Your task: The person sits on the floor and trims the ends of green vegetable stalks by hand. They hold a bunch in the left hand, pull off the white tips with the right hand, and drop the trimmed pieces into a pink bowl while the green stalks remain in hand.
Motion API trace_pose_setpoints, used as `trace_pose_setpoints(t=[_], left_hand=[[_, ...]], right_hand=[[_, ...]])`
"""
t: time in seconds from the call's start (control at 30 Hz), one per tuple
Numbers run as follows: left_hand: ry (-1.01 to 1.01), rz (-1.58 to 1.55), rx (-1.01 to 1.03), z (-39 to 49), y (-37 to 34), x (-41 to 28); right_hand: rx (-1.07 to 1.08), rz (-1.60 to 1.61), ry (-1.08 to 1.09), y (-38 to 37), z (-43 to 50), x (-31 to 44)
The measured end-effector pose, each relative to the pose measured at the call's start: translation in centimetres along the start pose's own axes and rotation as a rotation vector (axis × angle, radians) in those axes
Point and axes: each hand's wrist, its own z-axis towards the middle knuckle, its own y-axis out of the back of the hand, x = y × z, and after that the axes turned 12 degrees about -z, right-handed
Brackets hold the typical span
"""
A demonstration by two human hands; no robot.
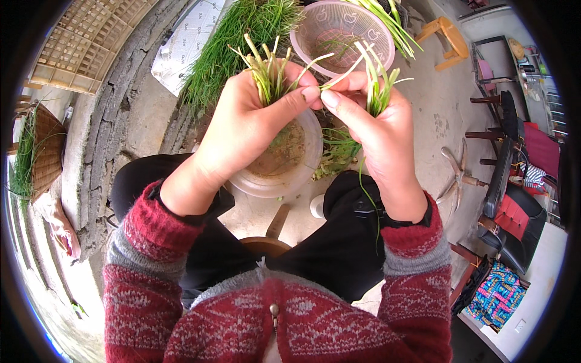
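My left hand (254, 120) is closed around a bunch of green stalks (268, 75), cut ends upward, some with brownish bases. A second bunch of paler stalks (377, 88) sits in my right hand (379, 118), its long thin leaves trailing down past the wrist. Thumb tips of both hands nearly meet over a single stalk (339, 80) stretched between them. Below the hands is a round plastic basin (277, 183) with murky brownish contents, partly covered by my left hand. Beyond them stands a pinkish perforated basket (390, 34) with a few green bits inside.
A large heap of thin green leaves (231, 43) lies ahead, beside a white printed sheet (188, 43). Further stalks (390, 27) rest right of the basket. A wooden stool (447, 41) and chairs (517, 213) stand right. At left are a plastic crate (86, 50) and a wicker basket (47, 145).
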Motion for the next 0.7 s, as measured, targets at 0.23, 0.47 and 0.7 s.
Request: trace_pose_setpoints(t=[0.23,0.47,0.7], left_hand=[[0.159,-0.086,0.005,0.1,0.2,-0.8],[0.232,-0.194,0.027,0.1,0.1,-1.0],[0.202,-0.121,-0.001,0.1,0.4,-0.8]], right_hand=[[0.029,-0.017,0.001,0.2,-0.1,0.4],[0.045,0.018,-0.034,0.5,-0.1,0.4],[0.071,-0.078,-0.072,0.8,0.0,0.1]])
